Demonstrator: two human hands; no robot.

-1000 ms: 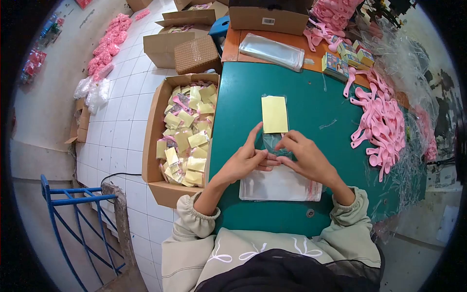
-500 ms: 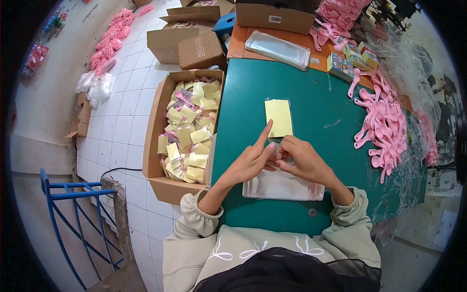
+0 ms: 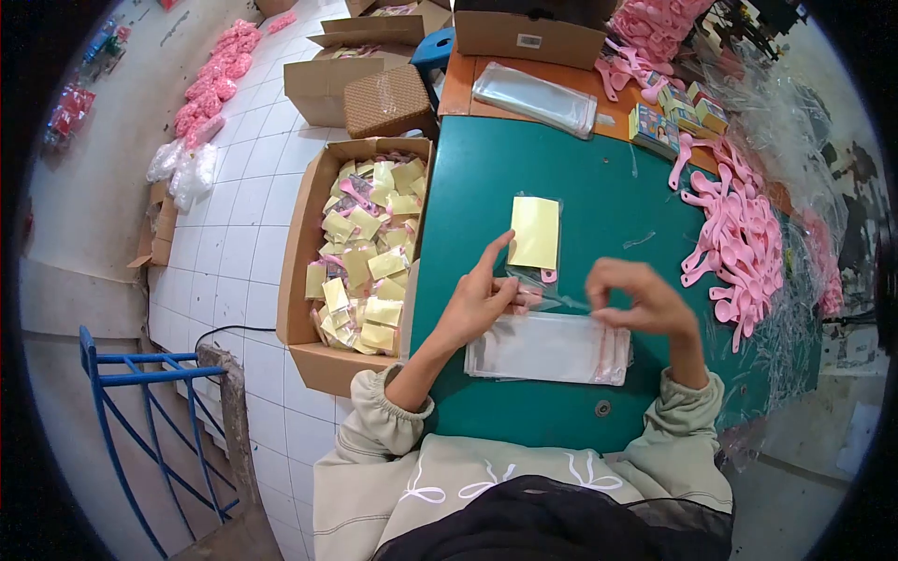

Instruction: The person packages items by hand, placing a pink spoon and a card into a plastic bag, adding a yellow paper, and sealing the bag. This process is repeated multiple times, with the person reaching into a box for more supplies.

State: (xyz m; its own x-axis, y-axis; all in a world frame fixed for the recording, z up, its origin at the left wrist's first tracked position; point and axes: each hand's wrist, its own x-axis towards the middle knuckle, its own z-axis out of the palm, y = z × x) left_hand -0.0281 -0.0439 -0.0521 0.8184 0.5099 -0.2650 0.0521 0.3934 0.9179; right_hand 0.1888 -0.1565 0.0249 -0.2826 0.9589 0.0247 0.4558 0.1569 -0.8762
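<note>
A clear plastic bag with a yellow card (image 3: 534,232) in it lies on the green table. The tip of a pink spoon (image 3: 549,276) shows below the card. My left hand (image 3: 480,304) pinches the bag's near end, its index finger stretched along the card's left edge. To the right, my right hand (image 3: 645,297), slightly blurred, is closed on a thin clear strip (image 3: 572,303) that stretches back toward the left hand. Directly below both hands lies a stack of clear plastic bags (image 3: 543,348).
At the left, an open carton (image 3: 297,280) holds many packed yellow cards and pink spoons. Loose pink spoons (image 3: 734,238) are heaped at the right. Small card stacks (image 3: 655,129) and more clear bags (image 3: 535,96) lie at the back. A blue metal rail (image 3: 154,374) stands at lower left.
My right hand has moved right, away from my left hand, drawing out the clear strip. The spoon tip below the card has come into sight. My left hand has barely shifted.
</note>
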